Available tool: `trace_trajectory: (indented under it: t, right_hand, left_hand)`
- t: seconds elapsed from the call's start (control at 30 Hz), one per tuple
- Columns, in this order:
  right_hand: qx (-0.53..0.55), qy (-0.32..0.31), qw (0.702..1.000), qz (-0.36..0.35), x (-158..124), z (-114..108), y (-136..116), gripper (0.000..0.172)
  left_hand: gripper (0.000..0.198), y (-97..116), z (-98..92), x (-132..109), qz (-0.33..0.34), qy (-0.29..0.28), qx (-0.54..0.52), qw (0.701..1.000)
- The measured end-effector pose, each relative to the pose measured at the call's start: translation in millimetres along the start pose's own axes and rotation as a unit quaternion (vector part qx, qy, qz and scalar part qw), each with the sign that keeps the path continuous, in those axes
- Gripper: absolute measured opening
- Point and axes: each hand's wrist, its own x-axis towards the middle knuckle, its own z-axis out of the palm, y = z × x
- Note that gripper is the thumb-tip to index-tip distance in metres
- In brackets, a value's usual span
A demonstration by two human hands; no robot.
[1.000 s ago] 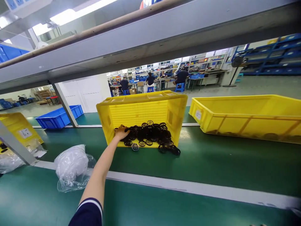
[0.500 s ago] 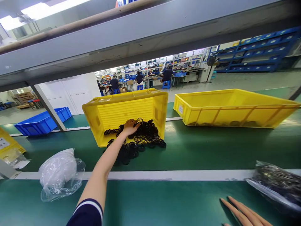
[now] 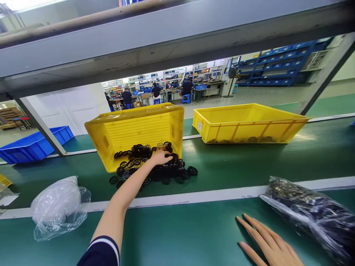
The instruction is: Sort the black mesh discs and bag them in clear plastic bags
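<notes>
A yellow bin point(image 3: 133, 129) lies tipped on its side, its opening facing me, on the green bench. Round black parts point(image 3: 169, 170) are heaped in its mouth and spill onto the green surface. My left hand point(image 3: 161, 156) reaches into this heap, fingers bent down among the parts; whether it grips any is hidden. My right hand point(image 3: 267, 240) is at the lower right, fingers spread over the green surface, holding nothing. Just beyond it lies a clear bag of dark parts point(image 3: 310, 210).
A second yellow bin point(image 3: 249, 127) stands upright at the right with dark shapes showing through its wall. A bag of white material point(image 3: 58, 205) lies left, and a blue bin point(image 3: 36, 144) stands behind a metal post. A shelf beam point(image 3: 155, 48) crosses overhead.
My left hand has moved right across the heap, and more black parts lie outside the bin's mouth. My right hand has come further into view. The whole view has shifted right.
</notes>
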Motion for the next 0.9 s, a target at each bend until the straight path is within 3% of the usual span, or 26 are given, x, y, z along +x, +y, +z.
trace_trajectory:
  t: [0.17, 0.3, 0.37, 0.47, 0.57, 0.63, 0.73, 0.9]
  right_hand:
    - [0.012, -0.012, 1.0, 0.016, 5.5, -12.4, -14.4, 0.065]
    - [0.052, -0.048, 0.997, 0.044, 19.3, -28.8, -22.0, 0.06]
    - [0.096, -0.072, 0.992, 0.046, 38.8, -38.2, -26.4, 0.052]
    - [0.164, -0.105, 0.98, 0.041, 84.7, -46.5, -37.1, 0.04]
    - [0.156, -0.09, 0.984, 0.02, 138.4, -38.9, -50.6, 0.035]
    - [0.144, -0.073, 0.987, 0.019, 170.9, -23.9, -57.6, 0.034]
    - [0.131, -0.057, 0.989, 0.039, 207.4, 5.6, -61.7, 0.036]
    - [0.124, -0.052, 0.988, 0.075, 228.5, 33.7, -58.7, 0.032]
  left_hand:
    - [0.041, 16.1, -9.1, -59.8, 0.062, -0.018, -0.007, 0.998]
    - [0.046, 51.4, -9.4, -127.3, 0.093, 0.037, -0.021, 0.995]
    - [0.048, 77.5, 0.0, -173.2, 0.147, 0.044, -0.037, 0.987]
    - [0.058, 117.4, 27.6, -246.1, 0.261, -0.01, -0.087, 0.961]
    - [0.052, 145.1, 60.3, -298.6, 0.375, -0.009, -0.1, 0.922]
    - [0.035, 153.6, 76.5, -313.0, 0.409, 0.008, -0.085, 0.909]
    - [0.034, 155.7, 88.7, -310.8, 0.398, 0.012, -0.086, 0.913]
    - [0.033, 154.0, 99.5, -299.7, 0.386, 0.048, -0.087, 0.917]
